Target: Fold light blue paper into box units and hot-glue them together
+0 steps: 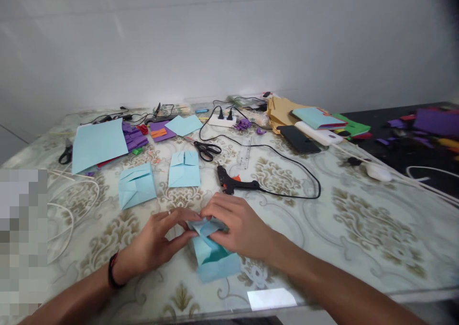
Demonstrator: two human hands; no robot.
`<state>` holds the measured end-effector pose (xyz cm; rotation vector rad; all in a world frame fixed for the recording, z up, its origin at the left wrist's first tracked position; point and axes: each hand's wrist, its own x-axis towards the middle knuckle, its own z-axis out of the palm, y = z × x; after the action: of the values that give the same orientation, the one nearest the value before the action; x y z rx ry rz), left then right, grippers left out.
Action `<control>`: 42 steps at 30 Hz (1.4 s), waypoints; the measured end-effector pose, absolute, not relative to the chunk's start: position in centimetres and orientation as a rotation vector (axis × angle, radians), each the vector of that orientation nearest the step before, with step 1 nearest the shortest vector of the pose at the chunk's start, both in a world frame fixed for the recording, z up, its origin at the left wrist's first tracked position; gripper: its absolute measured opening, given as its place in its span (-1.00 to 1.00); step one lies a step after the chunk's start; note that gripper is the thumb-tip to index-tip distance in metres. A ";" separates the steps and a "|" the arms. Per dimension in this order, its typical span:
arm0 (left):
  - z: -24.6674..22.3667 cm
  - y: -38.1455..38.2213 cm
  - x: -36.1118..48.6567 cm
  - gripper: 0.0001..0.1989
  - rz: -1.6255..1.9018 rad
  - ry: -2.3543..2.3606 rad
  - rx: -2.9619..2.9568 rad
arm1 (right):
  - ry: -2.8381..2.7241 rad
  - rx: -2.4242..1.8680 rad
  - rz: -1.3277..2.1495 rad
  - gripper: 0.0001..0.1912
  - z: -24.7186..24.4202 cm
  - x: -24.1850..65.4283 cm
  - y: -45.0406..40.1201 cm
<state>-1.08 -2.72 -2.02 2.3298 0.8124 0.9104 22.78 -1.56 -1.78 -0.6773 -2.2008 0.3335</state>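
A folded light blue paper [217, 263] lies near the table's front edge, its lower part spread open. My left hand [161, 236] pinches its upper left edge between thumb and fingers. From the right, my right hand [238, 224] grips the top of the same paper, fingertips close to those of my left hand. Just beyond my hands rests a black glue gun [238, 184]. Two other folded blue papers lie farther back, one at the left [136, 186] and one nearer the middle [184, 170].
Black-handled scissors [206, 150] and a clear ruler [245, 156] lie mid-table. A white power strip [222, 120] sits behind, its black cord looping right. Blue sheets [100, 145] are at the left; a black phone [299, 139] and white power bank [319, 133] are at the right.
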 end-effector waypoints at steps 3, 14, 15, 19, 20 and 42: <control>-2.1 -2.8 -1.0 -0.77 0.889 0.787 2.323 | -2.181 -0.648 0.262 -0.84 -2.1 22.4 -1.6; -1.7 -2.7 -0.7 -0.86 0.946 0.735 2.341 | -2.138 -0.617 0.208 -0.85 -2.2 22.2 -1.7; -1.6 -2.7 -0.6 -0.87 0.949 0.733 2.344 | -2.138 -0.616 0.207 -0.85 -2.3 22.2 -1.7; -1.6 -2.7 -0.6 -0.89 0.980 0.730 2.361 | -2.147 -0.631 0.218 -0.85 -2.4 22.2 -1.8; -1.5 -2.7 -0.6 -0.90 0.981 0.728 2.370 | -2.149 -0.644 0.217 -0.85 -2.5 22.2 -1.8; -0.7 -2.6 -0.4 -0.85 1.061 0.689 2.573 | -2.155 -0.555 0.322 -0.83 -1.8 22.4 -1.7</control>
<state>-0.35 -2.58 -0.69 2.5727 0.6894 1.0609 22.36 -1.69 -1.83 -0.5546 -2.1552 0.3222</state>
